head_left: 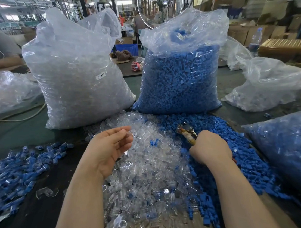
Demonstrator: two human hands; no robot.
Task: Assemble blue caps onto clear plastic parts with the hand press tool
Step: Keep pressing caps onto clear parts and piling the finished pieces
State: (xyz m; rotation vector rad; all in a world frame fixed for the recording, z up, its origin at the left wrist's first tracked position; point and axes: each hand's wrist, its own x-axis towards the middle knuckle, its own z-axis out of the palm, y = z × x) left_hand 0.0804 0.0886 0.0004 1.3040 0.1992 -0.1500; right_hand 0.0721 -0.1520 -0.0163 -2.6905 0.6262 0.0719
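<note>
Bright daylight, bag glare, perhaps edge-warped

Single head view, worn on person's head, wide-angle, edges bowed. Looks forward and down across table from close range. Both forearms enter from bottom edge; left hand and right hand sit near frame centre. Two tall bags stand just beyond hands, mid-frame. Upper band takes in warehouse floor far behind. No second view to share with.
</note>
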